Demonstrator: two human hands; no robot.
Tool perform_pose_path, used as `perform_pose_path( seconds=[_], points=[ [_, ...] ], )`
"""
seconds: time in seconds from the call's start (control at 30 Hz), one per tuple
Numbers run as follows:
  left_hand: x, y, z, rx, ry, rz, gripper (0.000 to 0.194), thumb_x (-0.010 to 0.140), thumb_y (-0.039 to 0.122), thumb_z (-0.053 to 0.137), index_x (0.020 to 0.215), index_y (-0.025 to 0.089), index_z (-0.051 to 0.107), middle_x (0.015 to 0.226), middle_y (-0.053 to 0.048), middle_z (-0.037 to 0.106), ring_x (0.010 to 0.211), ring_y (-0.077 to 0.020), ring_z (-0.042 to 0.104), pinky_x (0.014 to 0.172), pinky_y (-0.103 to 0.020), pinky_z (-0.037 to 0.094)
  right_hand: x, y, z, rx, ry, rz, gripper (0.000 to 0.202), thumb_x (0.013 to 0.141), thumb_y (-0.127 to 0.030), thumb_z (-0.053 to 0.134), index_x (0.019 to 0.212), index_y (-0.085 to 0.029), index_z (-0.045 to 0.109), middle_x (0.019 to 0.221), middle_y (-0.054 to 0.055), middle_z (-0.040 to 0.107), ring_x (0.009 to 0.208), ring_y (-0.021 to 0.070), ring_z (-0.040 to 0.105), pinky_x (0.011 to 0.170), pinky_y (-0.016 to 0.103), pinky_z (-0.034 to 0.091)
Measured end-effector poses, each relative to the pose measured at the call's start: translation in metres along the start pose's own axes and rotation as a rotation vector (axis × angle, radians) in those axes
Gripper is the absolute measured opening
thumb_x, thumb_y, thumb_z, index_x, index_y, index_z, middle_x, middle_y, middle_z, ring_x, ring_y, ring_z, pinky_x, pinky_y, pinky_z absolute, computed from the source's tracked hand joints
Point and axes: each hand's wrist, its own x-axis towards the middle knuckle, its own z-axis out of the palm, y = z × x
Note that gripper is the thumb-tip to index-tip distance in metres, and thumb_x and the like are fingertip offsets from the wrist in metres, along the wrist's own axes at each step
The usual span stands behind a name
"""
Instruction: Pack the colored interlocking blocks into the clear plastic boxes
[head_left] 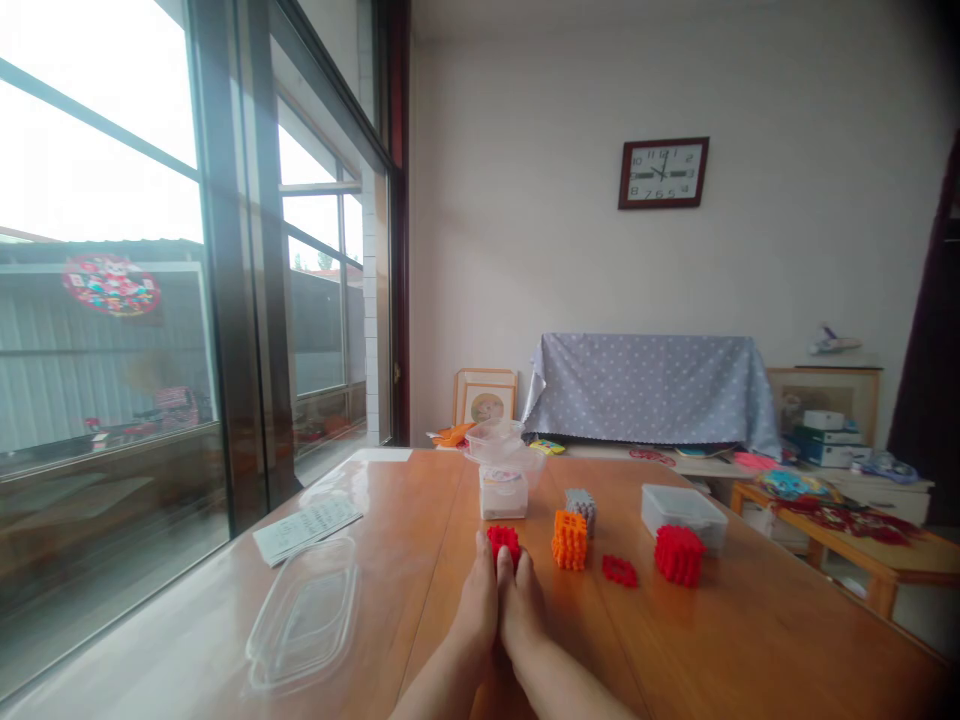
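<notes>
Between my two hands, just above or on the table, is a red block of interlocking plastic pieces (503, 538); its lower part is hidden by my fingers. My left hand (480, 585) presses on it from the left, and my right hand (523, 590) closes on it from the right. To the right stand an orange block of joined pieces (570, 541) and, behind it, a grey one (581, 506). A flat red piece (619, 571) lies further right, near a larger red stack (679, 556).
A clear plastic box (684, 510) sits behind the red stack. Ahead of my hands stands a white container (503, 494) with clear tubs (499, 440) around its top. A transparent lid (306, 615) and printed papers (307, 527) lie on the table's left, beside the window.
</notes>
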Motion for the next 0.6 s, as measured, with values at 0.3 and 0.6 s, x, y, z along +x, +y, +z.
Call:
perform_pose_path(
  seconds=[0.3,0.6],
  points=[
    [0.005,-0.010,-0.002,-0.134,-0.025,-0.016,0.089,0.086,0.086,0.034,0.131,0.017,0.068,0.132,-0.012,0.069,0.135,-0.0314,0.055,0.117,-0.038,0.039,-0.002,0.007,-0.015,0.180,-0.135,0.054,0.080,0.091,-0.073,0.040,0.148,-0.016,0.046,0.149,0.017,0.055,0.138,0.0294,0.051,0.112,0.039,0.041],
    [0.008,-0.008,-0.010,-0.290,-0.002,-0.084,0.089,0.086,0.085,0.038,0.133,0.015,0.065,0.136,-0.015,0.066,0.134,-0.0316,0.056,0.117,-0.040,0.039,0.000,0.002,-0.020,0.240,-0.131,0.076,0.071,0.093,-0.067,0.043,0.142,-0.019,0.056,0.146,0.014,0.059,0.136,0.0275,0.053,0.112,0.036,0.041]
  ],
)
